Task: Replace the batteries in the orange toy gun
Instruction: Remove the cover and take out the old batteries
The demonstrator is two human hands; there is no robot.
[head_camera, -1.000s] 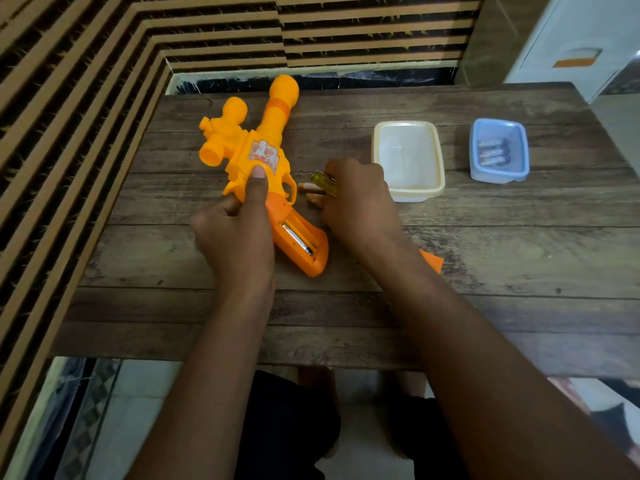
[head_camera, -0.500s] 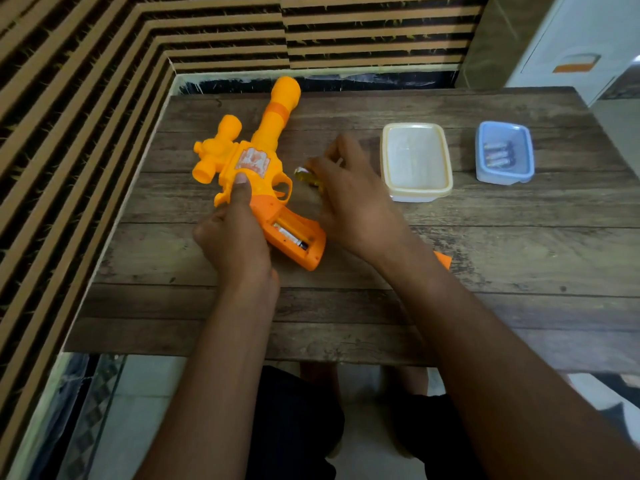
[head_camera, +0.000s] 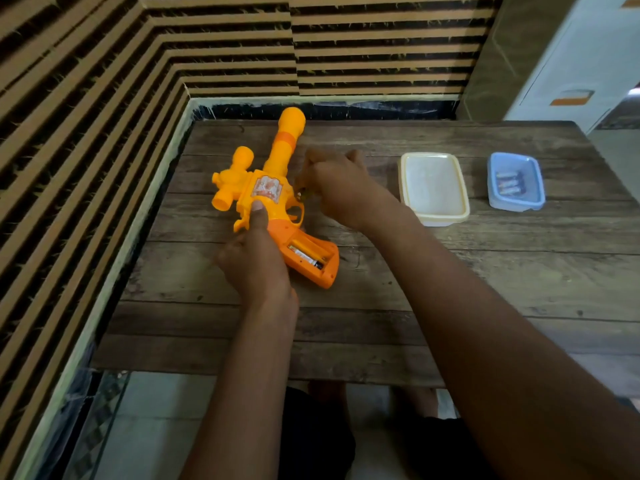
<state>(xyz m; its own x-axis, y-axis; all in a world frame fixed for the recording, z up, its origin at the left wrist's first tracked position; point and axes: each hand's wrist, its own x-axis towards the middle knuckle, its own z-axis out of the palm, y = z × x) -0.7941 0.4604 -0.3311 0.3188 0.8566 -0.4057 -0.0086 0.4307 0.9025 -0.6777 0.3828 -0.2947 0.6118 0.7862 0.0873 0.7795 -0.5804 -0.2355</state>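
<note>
The orange toy gun (head_camera: pixel 273 188) lies flat on the wooden table (head_camera: pixel 485 289), and its long barrel points away from the person. The left hand (head_camera: pixel 256 265) grips the gun where the yellow body meets the handle. Its thumb (head_camera: pixel 258 211) presses down on top of the body, and its other fingers curl under the gun's left edge. Just to the right of those fingers is the darker orange handle. The battery slot (head_camera: pixel 311 252) in it is open, and one battery (head_camera: pixel 305 255) lies inside. The right hand (head_camera: pixel 337 188) is a little past the tip of the left thumb, right beside the trigger ring (head_camera: pixel 298 211). Its fingers are curled in tight and pinch a small shiny thing (head_camera: pixel 304 195) close to that ring. The thing is too blurry to name. On the far side of the right hand from the gun, near the wrist, sits a cream tub (head_camera: pixel 434 216). Farther out the same way, well apart from all the fingers, sits a blue tub (head_camera: pixel 495 199). A few spare batteries (head_camera: pixel 509 183) lie side by side in it.
</note>
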